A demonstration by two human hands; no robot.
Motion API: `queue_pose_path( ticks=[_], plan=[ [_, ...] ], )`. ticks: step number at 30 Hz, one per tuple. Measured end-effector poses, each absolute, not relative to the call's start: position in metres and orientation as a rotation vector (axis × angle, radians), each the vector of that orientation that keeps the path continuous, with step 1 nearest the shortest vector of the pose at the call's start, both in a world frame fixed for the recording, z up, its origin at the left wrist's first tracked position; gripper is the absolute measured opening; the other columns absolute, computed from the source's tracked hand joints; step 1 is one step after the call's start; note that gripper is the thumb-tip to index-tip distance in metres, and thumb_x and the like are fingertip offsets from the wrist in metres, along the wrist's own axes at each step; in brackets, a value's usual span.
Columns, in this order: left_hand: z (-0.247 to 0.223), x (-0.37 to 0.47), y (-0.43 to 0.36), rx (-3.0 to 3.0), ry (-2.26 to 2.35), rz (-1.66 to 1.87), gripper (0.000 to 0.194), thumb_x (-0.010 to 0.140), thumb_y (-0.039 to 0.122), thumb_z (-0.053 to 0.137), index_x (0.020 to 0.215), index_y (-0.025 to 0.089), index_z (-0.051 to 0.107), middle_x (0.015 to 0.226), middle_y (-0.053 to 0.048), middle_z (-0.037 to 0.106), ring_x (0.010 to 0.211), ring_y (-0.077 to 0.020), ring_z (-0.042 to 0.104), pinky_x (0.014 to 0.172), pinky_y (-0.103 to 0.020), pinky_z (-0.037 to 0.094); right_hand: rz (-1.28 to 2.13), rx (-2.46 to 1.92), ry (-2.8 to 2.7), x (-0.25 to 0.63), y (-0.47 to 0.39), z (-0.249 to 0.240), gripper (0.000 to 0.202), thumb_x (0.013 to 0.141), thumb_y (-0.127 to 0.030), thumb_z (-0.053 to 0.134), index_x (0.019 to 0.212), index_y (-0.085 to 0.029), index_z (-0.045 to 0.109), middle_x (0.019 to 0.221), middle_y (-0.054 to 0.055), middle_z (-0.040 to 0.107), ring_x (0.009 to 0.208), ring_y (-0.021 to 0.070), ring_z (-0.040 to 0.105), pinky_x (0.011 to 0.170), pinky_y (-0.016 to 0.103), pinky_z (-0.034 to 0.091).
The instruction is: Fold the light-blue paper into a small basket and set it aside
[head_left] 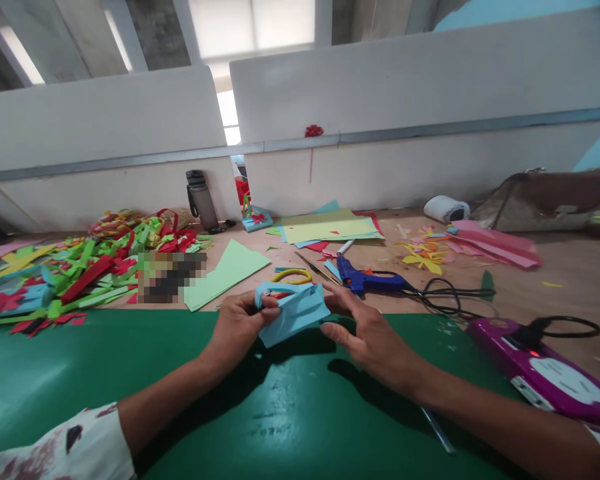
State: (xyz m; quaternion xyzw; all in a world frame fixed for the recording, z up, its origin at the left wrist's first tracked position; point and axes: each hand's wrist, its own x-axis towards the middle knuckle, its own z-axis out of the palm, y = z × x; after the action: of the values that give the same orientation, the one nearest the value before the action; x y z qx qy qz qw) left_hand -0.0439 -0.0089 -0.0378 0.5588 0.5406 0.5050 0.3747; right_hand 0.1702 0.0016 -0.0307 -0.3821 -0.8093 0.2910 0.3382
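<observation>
A small light-blue folded paper bag (297, 319) with a paper strip handle is up in front of me, tilted over the green mat. My left hand (243, 320) pinches its left end between thumb and fingers, by the handle. At the bag's right end is my right hand (373, 333), thumb and fingers apart. Its fingertips reach beside or behind the bag's edge; whether they touch it I cannot tell. Just beyond the bag lie scissors with yellow handles (300, 273), partly hidden by it. A blue glue gun (370, 279) rests behind my right hand.
Cut green and red paper strips (105, 257) are heaped at left, near light-green sheets (225, 273). A dark bottle (201, 203), stacked sheets (325, 227) and a finished-looking blue bag (257, 220) stand farther back. At right are a purple power strip (545, 367), cables and a handbag (540, 200).
</observation>
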Motion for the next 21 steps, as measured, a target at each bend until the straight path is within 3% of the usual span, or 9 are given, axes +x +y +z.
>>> queue_pose_path(
  ticks=[3,10,14,17,21],
  plan=[
    [-0.036,-0.038,-0.011,1.089,1.235,1.295,0.014,0.059,0.019,0.075,0.068,0.014,0.066,0.066,0.001,0.065,0.057,-0.0096,0.054,0.055,-0.020,0.041,0.805,-0.969,-2.124,0.170,0.003,-0.032,0.053,0.086,-0.026,0.053,0.135,-0.018,0.034,0.125,0.011,0.056,0.108,0.0224,0.056,0.092,0.039,0.046],
    [-0.031,-0.026,-0.022,0.897,1.096,1.238,0.018,0.057,0.019,0.077,0.069,0.014,0.065,0.063,0.000,0.064,0.053,-0.0096,0.054,0.052,-0.020,0.041,0.775,-0.940,-2.137,0.169,0.002,-0.030,0.045,0.081,-0.033,0.061,0.122,-0.017,0.050,0.117,0.010,0.060,0.116,0.0268,0.050,0.098,0.041,0.040],
    [-0.025,-0.029,-0.023,1.057,1.219,1.277,0.016,0.058,0.020,0.075,0.069,0.013,0.066,0.067,0.000,0.065,0.058,-0.0095,0.053,0.055,-0.020,0.041,0.786,-0.989,-2.060,0.169,0.004,-0.032,0.061,0.078,-0.034,0.063,0.132,-0.017,0.041,0.126,0.012,0.055,0.113,0.0261,0.052,0.096,0.041,0.042],
    [-0.024,-0.033,-0.022,1.227,1.312,1.297,0.015,0.059,0.022,0.074,0.067,0.012,0.066,0.068,-0.001,0.065,0.061,-0.0107,0.052,0.056,-0.020,0.040,0.782,-1.051,-2.015,0.169,0.005,-0.033,0.069,0.078,-0.028,0.063,0.138,-0.019,0.031,0.121,0.011,0.059,0.106,0.0242,0.057,0.092,0.042,0.045],
    [-0.027,-0.034,-0.022,1.316,1.335,1.222,0.015,0.063,0.024,0.071,0.070,0.012,0.066,0.072,-0.003,0.066,0.063,-0.0123,0.053,0.056,-0.022,0.039,0.711,-1.017,-2.088,0.169,0.006,-0.034,0.065,0.076,-0.021,0.064,0.135,-0.024,0.036,0.124,0.008,0.058,0.107,0.0240,0.057,0.094,0.043,0.044]
  ],
)
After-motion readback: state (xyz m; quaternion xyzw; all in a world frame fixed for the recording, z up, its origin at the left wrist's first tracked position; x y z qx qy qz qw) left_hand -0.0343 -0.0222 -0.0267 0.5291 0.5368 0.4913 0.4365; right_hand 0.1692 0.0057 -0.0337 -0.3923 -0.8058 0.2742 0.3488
